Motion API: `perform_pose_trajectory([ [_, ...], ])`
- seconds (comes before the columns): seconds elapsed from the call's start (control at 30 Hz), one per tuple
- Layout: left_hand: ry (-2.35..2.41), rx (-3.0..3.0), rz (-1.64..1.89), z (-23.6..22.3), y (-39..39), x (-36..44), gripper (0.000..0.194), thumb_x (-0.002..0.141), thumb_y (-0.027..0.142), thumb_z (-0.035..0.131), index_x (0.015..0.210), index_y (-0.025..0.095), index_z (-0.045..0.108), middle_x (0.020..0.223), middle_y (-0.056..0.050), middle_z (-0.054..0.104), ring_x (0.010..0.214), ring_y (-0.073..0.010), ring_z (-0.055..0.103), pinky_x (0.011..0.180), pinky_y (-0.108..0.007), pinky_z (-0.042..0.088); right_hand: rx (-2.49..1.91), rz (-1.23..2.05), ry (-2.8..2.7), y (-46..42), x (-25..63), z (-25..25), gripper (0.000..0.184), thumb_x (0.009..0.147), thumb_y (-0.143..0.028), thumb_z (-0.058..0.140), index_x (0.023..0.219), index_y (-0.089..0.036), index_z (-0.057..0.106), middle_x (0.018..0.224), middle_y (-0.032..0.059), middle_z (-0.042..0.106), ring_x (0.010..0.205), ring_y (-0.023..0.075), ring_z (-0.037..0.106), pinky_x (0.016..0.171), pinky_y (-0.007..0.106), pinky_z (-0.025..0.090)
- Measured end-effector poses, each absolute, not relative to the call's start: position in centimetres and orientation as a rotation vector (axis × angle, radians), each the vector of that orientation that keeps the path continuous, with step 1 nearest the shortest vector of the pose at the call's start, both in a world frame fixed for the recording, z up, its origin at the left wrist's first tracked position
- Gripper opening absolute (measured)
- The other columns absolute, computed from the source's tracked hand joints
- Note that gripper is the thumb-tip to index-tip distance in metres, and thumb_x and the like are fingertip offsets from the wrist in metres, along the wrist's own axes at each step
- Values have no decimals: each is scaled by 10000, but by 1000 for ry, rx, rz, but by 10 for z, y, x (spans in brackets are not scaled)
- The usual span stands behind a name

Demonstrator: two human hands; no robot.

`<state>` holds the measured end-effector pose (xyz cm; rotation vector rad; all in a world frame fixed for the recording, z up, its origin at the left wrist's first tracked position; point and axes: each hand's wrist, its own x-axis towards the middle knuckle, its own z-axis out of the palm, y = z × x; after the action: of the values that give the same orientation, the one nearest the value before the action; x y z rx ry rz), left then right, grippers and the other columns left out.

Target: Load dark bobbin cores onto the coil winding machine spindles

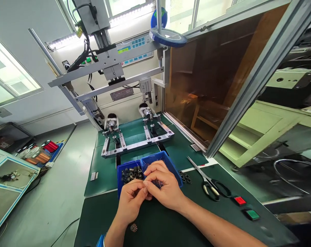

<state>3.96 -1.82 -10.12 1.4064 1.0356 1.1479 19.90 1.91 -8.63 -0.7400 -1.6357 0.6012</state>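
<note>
Left hand (131,202): your fingers pinch a tiny part you can barely see, just in front of the blue bin (170,161) | right hand (162,187): curled shut on that same part; hold it low over the worktop (170,226) | scissors (205,178): near, untouched.

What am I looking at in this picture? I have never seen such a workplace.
The single picture comes from a camera on the person's head, looking down at a green workbench. The left hand and right hand meet over a blue tray with small dark parts; what the fingers pinch is too small to tell. Scissors lie on the right, near a red button and a green button. A small toothed part lies near the left wrist. Behind stands a metal machine with two holders.
</note>
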Motion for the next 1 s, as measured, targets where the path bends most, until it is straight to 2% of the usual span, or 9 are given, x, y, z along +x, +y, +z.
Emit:
perform_pose_trajectory([
  [0.13, 995, 1267, 1170, -101, -18, 39, 262, 899, 397, 726, 807, 157, 771, 854, -81, 630, 704, -185, 644, 637, -262, 576, -765, 638, -1600, 25, 209, -79, 25, 790, -221, 694, 790, -246, 699, 893, 49, 708, 894, 200, 633, 785, 389, 548],
  [0.23, 997, 1137, 1177, -102, -17, 39, 296, 841, 439, 784, 819, 144, 780, 939, -101, 649, 708, -197, 677, 631, -265, 589, -835, 639, -1468, 24, 232, -76, 81, 845, -264, 659, 912, -265, 704, 960, 52, 686, 916, 181, 651, 786, 343, 549],
  [0.33, 990, 1055, 1192, -101, -16, 40, 326, 794, 457, 826, 806, 134, 783, 919, -104, 660, 700, -191, 682, 618, -242, 586, -1047, 542, -1430, 13, 273, -89, 100, 871, -314, 632, 940, -276, 693, 969, 46, 665, 867, 168, 647, 729, 312, 539],
  [0.43, 960, 952, 1198, -98, -15, 40, 329, 754, 451, 862, 798, 133, 786, 912, -101, 666, 692, -177, 681, 612, -219, 584, -1434, 315, -1535, -4, 321, -118, 232, 852, -435, 608, 943, -241, 695, 960, 74, 671, 739, 199, 631, 684, 388, 535],
  [0.57, 912, 858, 1208, -94, -16, 41, 306, 731, 420, 888, 791, 138, 787, 914, -95, 671, 690, -164, 683, 607, -197, 581, -1800, 99, -1797, -22, 369, -157, 392, 846, -503, 491, 897, -178, 704, 835, 120, 701, 791, 323, 658, 741, 530, 548],
  [0.73, 899, 867, 1195, -92, -19, 42, 303, 735, 417, 887, 775, 136, 782, 916, -91, 662, 686, -158, 679, 604, -192, 579, -1941, 61, -1899, -21, 373, -167, 426, 855, -449, 428, 988, -131, 678, 896, 158, 738, 867, 346, 692, 804, 533, 561],
  [0.83, 907, 901, 1185, -92, -19, 42, 307, 742, 426, 880, 774, 137, 781, 923, -88, 650, 687, -156, 675, 605, -194, 577, -2085, 231, -1802, -14, 371, -157, 428, 823, -450, 399, 991, -151, 655, 935, 160, 732, 881, 366, 699, 739, 538, 556],
  [0.9, 920, 915, 1176, -92, -18, 42, 314, 743, 433, 878, 773, 136, 779, 928, -87, 643, 689, -156, 672, 611, -202, 579, -2118, 499, -1621, -12, 376, -144, 436, 776, -489, 447, 994, -166, 644, 958, 153, 725, 887, 354, 698, 751, 521, 554],
  [1.0, 948, 914, 1150, -91, -14, 45, 343, 733, 452, 880, 779, 128, 779, 926, -88, 640, 701, -159, 671, 620, -205, 579, -1894, 995, -1346, -17, 384, -116, 582, 721, -581, 544, 1102, -147, 612, 955, 153, 690, 850, 300, 678, 711, 428, 564],
])
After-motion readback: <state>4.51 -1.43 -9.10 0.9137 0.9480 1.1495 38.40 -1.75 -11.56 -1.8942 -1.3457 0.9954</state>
